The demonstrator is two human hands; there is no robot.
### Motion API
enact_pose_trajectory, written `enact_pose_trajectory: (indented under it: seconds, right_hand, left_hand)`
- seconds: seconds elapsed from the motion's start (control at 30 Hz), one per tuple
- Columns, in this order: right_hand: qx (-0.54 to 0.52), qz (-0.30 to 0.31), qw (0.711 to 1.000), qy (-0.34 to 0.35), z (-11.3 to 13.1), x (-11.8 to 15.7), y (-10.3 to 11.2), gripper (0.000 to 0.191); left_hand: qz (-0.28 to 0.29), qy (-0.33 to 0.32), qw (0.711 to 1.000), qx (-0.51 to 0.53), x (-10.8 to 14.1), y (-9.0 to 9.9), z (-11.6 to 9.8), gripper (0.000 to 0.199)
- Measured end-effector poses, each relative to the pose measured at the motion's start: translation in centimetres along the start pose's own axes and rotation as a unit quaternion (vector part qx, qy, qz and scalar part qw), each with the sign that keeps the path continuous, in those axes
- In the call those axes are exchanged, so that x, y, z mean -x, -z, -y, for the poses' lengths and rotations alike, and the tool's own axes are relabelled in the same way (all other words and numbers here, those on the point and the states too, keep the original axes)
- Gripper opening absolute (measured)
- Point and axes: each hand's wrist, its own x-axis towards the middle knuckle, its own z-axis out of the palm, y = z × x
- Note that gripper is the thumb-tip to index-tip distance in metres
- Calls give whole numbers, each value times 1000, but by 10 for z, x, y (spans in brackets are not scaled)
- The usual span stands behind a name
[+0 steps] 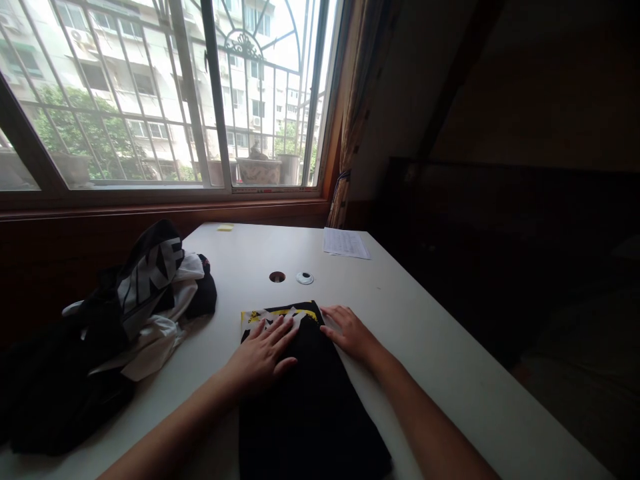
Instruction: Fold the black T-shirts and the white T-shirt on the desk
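Observation:
A black garment [305,413], folded into a long flat strip, lies on the white table in front of me. Its far end shows a white and yellow print. My left hand [265,353] rests flat on the garment near that print, fingers spread. At the far right edge of the cloth is my right hand [350,332], its fingers stretched out and touching the edge. Neither hand grips the fabric. The near end of the garment runs out of view at the bottom.
A heap of black, white and grey clothes [155,300] lies at the left of the white table [425,347]. Beyond the garment are a round cable hole [277,277] and its loose cover [305,278]. Papers [346,243] and a yellow note [225,227] lie near the far edge, below the window.

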Motion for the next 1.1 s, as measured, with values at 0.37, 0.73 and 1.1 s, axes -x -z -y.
enact_pose_trajectory:
  seconds: [0.37,0.73,1.1]
  right_hand:
    - [-92,70,991,-69,27,3,5,61]
    - [-138,117,981,-72,21,3,9,53]
    - [-155,81,981,-80,28,5,11,51]
  left_hand:
    - [-21,81,996,3,6,1,37,60]
    - [-5,198,980,-31,14,9,79,66]
    - [-44,266,962,-33,18,13,91,64]
